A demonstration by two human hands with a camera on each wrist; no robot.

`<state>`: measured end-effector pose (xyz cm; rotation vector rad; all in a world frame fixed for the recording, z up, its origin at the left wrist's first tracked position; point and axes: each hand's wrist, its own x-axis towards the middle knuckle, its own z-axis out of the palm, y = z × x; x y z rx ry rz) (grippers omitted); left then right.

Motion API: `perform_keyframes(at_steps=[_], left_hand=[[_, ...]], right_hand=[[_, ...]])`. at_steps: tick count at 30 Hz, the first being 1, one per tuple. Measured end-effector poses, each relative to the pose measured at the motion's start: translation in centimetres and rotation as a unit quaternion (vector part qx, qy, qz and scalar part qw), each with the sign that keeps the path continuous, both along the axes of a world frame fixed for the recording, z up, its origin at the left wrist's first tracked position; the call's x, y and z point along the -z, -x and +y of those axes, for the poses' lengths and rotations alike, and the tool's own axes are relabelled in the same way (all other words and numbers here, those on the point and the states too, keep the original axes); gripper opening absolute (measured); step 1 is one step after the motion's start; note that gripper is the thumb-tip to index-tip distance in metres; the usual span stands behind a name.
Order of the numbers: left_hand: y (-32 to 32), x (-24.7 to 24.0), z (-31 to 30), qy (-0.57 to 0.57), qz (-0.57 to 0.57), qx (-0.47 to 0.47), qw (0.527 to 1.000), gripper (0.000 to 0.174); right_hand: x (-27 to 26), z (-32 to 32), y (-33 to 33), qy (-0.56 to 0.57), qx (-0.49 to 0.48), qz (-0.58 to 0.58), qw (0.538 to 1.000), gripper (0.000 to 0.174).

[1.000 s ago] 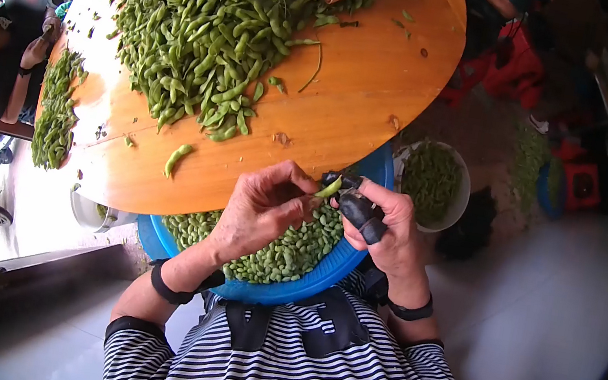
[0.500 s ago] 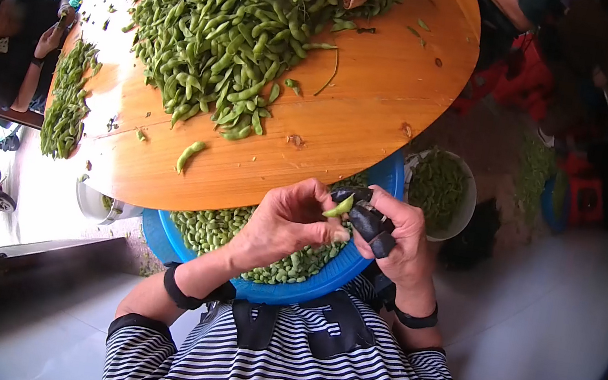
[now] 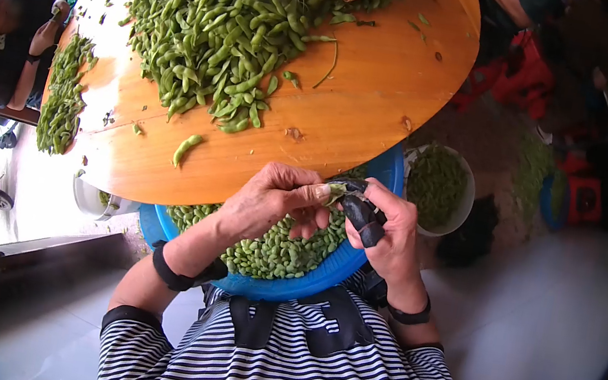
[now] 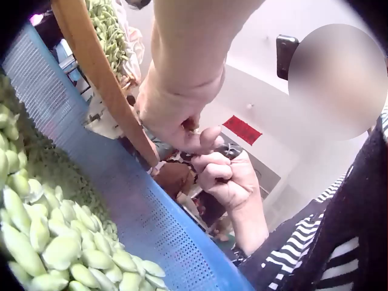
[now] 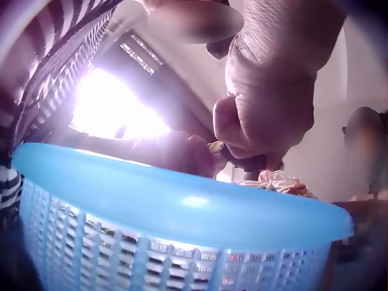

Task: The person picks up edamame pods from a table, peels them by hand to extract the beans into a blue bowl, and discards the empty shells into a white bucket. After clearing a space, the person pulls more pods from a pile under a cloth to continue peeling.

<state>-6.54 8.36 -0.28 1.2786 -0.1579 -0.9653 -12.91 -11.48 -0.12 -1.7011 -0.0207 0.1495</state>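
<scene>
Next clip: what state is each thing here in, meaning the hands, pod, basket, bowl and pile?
Left hand: pinching the pod.
Right hand: pinching the same pod, dark covers on its fingertips.
Pod: held between both hands; cannot tell if it is split.
Blue basket: holds many shelled beans.
White bowl: on the floor, filled with green pods or shells.
Pile of pods: heaped on the table, unshelled.

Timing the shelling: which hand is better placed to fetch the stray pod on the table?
Left hand, probably: the stray pod lies nearer its side; the right hand is farther. Both pinch the held pod.
</scene>
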Motion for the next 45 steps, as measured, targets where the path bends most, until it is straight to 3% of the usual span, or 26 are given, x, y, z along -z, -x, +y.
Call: perform_keyframes(at_steps=[3,4,5,9,10,11,13,15,18,21,27,30,31,33,34,35,37,38,39,40,41,43,45], left_hand=[[-0.1,-0.3,-0.2,-0.003,0.050,0.031,0.998,0.033],[0.2,-0.5,-0.7,0.005,0.052,-0.002,0.999,0.032],[0.6,-0.5,-1.1,0.013,0.055,-0.035,0.998,0.032],[2.5,0.1,-2.0,0.017,0.059,-0.074,0.995,0.033],[3.1,0.7,-2.2,-0.015,-0.004,-0.092,0.996,0.031],[3.4,1.0,-2.2,-0.046,-0.068,-0.110,0.991,0.029],[3.4,1.1,-2.2,-0.044,-0.026,-0.114,0.992,0.023],[3.5,2.1,-2.1,0.068,0.068,-0.128,0.987,0.022],[3.9,1.8,-3.0,0.075,0.109,-0.174,0.976,0.019],[3.9,2.8,-2.6,0.105,0.110,-0.162,0.975,0.015],[4.8,3.6,-2.3,0.186,0.180,-0.195,0.946,0.007],[5.3,3.5,-2.9,0.157,0.218,-0.254,0.929,0.011],[5.5,3.7,-2.7,0.157,0.216,-0.255,0.929,0.011],[5.5,4.4,-2.1,0.183,0.181,-0.218,0.941,0.015],[5.5,4.0,-2.3,0.159,0.177,-0.218,0.947,0.015],[5.4,4.0,-2.3,0.160,0.176,-0.218,0.947,0.015],[5.1,4.2,-2.0,0.123,0.150,-0.178,0.965,0.018],[5.0,3.8,-1.8,0.123,0.150,-0.179,0.964,0.018],[4.8,3.1,-1.3,0.039,-0.018,-0.087,0.995,0.020],[4.6,2.5,-0.8,-0.049,-0.185,0.008,0.981,0.022],[4.3,2.2,-0.1,-0.050,-0.184,0.007,0.982,0.022],[3.3,1.7,1.6,-0.134,-0.493,-0.001,0.860,0.029],[1.7,-0.4,3.6,-0.266,-0.490,-0.070,0.827,0.025]], right_hand=[[0.6,0.3,0.0,0.036,0.019,-0.017,0.999,0.014],[0.5,0.7,0.0,0.139,0.032,-0.150,0.978,0.017],[0.3,1.4,0.4,0.206,0.058,-0.179,0.960,0.021],[0.6,2.7,0.8,0.232,0.085,-0.199,0.948,0.024],[0.5,2.9,0.9,0.241,0.089,-0.205,0.944,0.024],[0.6,2.9,0.8,0.240,0.087,-0.206,0.945,0.024],[0.9,2.6,0.4,0.207,0.085,-0.199,0.954,0.023],[0.5,1.9,0.3,0.188,0.066,-0.171,0.965,0.020],[0.7,2.3,0.6,0.212,0.086,-0.194,0.954,0.018],[0.7,2.2,0.8,0.191,0.086,-0.207,0.956,0.018],[0.9,1.1,0.4,0.134,0.013,-0.122,0.983,0.019],[0.6,2.4,1.2,0.218,0.030,-0.191,0.957,0.020],[0.8,2.9,1.3,0.227,0.046,-0.220,0.947,0.019],[1.5,0.6,0.5,0.076,-0.014,-0.048,0.996,0.019],[2.0,0.4,0.3,0.036,0.011,0.014,0.999,0.018],[1.8,0.4,0.1,0.036,0.011,0.013,0.999,0.018],[1.5,0.6,-0.1,0.103,0.009,-0.104,0.989,0.016],[1.8,0.0,0.1,0.079,0.009,-0.070,0.994,0.015],[1.7,-0.8,0.4,0.047,0.033,-0.040,0.998,0.015],[1.2,-2.0,0.6,0.077,0.068,-0.026,0.994,0.014],[0.5,-3.5,0.8,0.105,0.103,-0.012,0.989,0.014],[-0.2,-6.7,1.3,0.150,0.212,0.001,0.966,0.013],[1.4,-10.8,1.5,0.293,0.294,-0.035,0.909,0.016]])
